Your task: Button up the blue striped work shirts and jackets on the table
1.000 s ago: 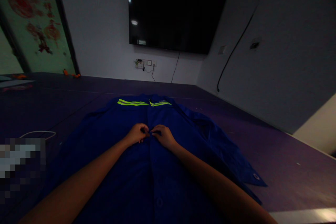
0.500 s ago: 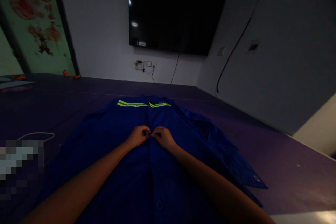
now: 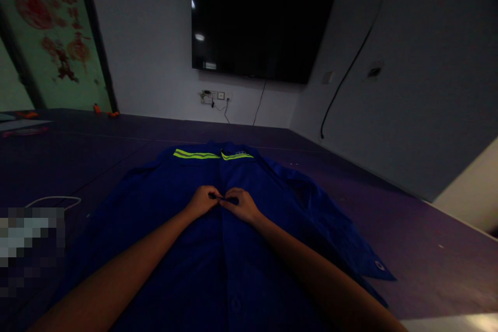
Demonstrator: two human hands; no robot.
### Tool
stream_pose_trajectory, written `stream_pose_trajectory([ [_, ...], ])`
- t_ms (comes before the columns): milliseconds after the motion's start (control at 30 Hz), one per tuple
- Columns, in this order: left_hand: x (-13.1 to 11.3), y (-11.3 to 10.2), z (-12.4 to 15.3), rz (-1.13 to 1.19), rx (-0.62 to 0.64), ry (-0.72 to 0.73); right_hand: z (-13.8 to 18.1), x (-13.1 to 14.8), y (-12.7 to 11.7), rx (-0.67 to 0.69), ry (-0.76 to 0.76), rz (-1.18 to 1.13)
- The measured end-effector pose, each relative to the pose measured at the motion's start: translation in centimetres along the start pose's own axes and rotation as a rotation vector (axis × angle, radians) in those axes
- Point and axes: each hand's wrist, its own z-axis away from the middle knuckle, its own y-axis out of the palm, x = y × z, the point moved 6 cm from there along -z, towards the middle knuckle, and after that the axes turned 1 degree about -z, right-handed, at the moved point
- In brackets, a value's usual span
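Note:
A dark blue work jacket (image 3: 264,249) lies spread out front side up, its collar end away from me. Yellow-green reflective strips (image 3: 196,154) cross its chest. Halfway up the front placket, my left hand (image 3: 203,201) pinches the cloth from the left. My right hand (image 3: 240,204) pinches the same spot from the right, and the fingertips of both hands meet there. Whatever small piece sits between the fingertips is too dark to make out. Lower on the placket a round button (image 3: 235,304) shows, and another button (image 3: 379,265) sits on the right cuff.
The jacket rests on a purple floor surface (image 3: 412,228). A white cable (image 3: 54,198) loops at the left beside a blurred-out patch. Small orange things (image 3: 112,113) lie by the glass door (image 3: 50,36). A large television (image 3: 260,21) hangs on the far wall; a black cable (image 3: 350,67) dangles at right.
The fingertips have shifted slightly to the left at the placket, and the right fingers now reach a little further across it. The jacket lies as before.

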Motion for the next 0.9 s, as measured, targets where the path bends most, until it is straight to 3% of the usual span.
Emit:
stream_pose_trajectory([
  [567,-0.6,0.1,0.0,-0.046,0.09,0.05,0.0,-0.8,0.5,-0.013,0.022,0.059],
  [900,-1.7,0.0,0.2,-0.192,0.025,0.156,0.0,-1.0,0.4,-0.028,0.03,0.068],
])
